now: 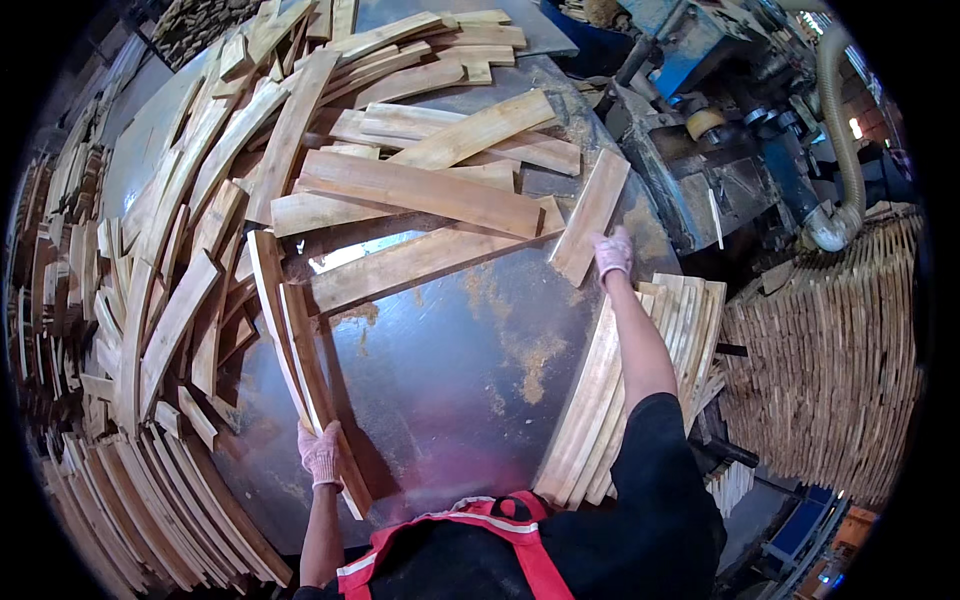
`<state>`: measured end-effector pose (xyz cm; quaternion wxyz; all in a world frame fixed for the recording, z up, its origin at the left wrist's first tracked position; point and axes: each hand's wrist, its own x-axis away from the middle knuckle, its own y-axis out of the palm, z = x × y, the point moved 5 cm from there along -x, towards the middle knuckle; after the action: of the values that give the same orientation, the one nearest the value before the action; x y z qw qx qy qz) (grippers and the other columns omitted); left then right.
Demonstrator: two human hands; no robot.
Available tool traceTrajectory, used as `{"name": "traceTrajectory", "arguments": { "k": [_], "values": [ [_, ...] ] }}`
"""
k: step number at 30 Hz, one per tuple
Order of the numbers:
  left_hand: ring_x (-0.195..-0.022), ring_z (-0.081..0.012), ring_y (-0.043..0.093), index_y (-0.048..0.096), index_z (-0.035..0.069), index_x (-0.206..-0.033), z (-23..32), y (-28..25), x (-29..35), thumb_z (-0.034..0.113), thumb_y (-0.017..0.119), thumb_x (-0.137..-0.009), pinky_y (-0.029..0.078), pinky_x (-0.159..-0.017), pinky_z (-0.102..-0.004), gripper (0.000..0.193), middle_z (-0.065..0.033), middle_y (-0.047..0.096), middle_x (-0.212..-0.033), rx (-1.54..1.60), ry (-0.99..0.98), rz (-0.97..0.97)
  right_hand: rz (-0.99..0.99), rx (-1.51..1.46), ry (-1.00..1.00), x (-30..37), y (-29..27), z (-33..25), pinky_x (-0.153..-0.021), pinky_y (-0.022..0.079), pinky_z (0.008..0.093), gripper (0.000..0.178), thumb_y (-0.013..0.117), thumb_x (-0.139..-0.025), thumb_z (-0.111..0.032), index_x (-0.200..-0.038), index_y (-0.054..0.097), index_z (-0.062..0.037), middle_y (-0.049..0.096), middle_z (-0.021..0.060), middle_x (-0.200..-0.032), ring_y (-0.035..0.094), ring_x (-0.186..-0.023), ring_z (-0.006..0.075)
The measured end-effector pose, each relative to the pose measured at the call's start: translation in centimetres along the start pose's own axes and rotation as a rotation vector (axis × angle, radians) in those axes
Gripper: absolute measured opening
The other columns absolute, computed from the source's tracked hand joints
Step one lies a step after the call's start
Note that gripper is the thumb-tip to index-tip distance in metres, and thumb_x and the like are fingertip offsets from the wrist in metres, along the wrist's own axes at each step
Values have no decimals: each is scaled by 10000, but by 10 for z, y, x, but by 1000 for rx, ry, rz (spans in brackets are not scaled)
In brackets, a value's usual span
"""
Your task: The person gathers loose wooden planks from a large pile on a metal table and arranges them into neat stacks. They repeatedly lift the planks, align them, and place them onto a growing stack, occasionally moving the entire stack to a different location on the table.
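Observation:
My left hand (320, 455), in a pale pinkish glove, is closed around the near end of a pair of long wooden boards (318, 385). They stand on edge side by side, running away from me on the metal table (440, 370). Farther off, with my right arm stretched out, my gloved right hand (614, 254) grips the edge of a short wooden board (590, 215) near the table's right side. Below that arm lies a row of long boards (585, 430), set close together. Loose boards (420, 190) lie crisscrossed beyond both hands.
A heap of boards (190, 250) covers the table's left side, and more stand stacked (170, 510) at lower left. Blue machinery (720, 130) with a ribbed hose (835, 130) stands at far right. Below it rises a tall stack of thin planks (820, 370). Sawdust (530, 365) dots the table.

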<state>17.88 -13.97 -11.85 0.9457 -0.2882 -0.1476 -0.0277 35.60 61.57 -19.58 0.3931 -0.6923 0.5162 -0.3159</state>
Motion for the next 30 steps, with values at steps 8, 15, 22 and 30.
{"name": "traceTrajectory", "arguments": {
  "k": [8,15,22,30],
  "values": [
    [-849,-217,678,585,6,-1312,-20,-44,81,167,794,-778,559,-780,-364,595,-105,709,-1026,23,-137,48,123,301,207,39,-15,-94,-1057,473,518,932,730,-798,-596,-1455,386,-32,541,199,-1419,536,-1313,379],
    [-1102,-274,656,479,1,-1450,-36,-44,78,164,800,-788,518,-956,-361,753,-197,647,-1263,-351,-273,84,-90,-88,260,33,-35,-79,-999,520,481,864,781,-767,-475,-1428,465,-17,626,240,-1275,635,-1157,362],
    [-1346,-325,532,399,-1,-1523,108,45,36,99,800,-780,435,-1128,-405,850,-190,552,-1443,28,332,-256,-743,-1640,422,158,-66,-132,-811,627,456,629,545,-888,-346,-1350,539,80,685,238,-1065,712,-936,342],
    [-1357,-383,534,458,66,-1507,305,167,115,403,744,-870,415,-1146,-477,775,-199,520,-1493,-204,1270,-553,-1103,-1876,425,270,-97,-191,-881,622,414,569,492,-940,-303,-1346,531,94,674,229,-1159,714,-999,322]
  ]
}}
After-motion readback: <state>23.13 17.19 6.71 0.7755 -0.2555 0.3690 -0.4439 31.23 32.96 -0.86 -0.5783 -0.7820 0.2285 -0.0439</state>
